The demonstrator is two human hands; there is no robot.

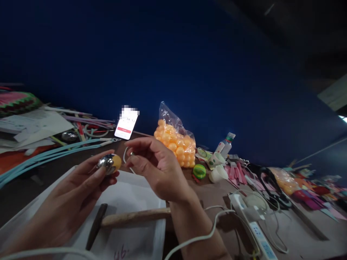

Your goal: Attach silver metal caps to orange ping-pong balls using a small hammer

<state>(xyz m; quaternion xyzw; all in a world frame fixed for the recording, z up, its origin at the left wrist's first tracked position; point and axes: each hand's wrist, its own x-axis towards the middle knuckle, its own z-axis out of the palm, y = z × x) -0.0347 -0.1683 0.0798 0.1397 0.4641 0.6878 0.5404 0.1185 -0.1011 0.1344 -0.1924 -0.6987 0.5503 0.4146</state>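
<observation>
My left hand (78,191) grips a shiny silver piece with a rounded surface (107,163) between thumb and fingers. On its right side shows a yellow-orange rounded part (116,163); I cannot tell whether the two are joined. Just to the right, my right hand (159,169) is closed in a pinch, thumb against fingers, on a tiny metallic bit (132,154) too small to name. A thin white loop (125,155) curves beside those fingertips. Below both hands, a wooden-handled hammer (135,217) lies across a white bin (135,238) with handwriting on it.
Behind the hands stand a lit phone (126,124) and a clear bag of orange balls (176,142). Rightward are a green round item (199,171), a paper cup (218,174), a bottle (226,145) and a power strip (257,231). White cable (195,239) crosses the right forearm. Blue cords (54,153) lie left.
</observation>
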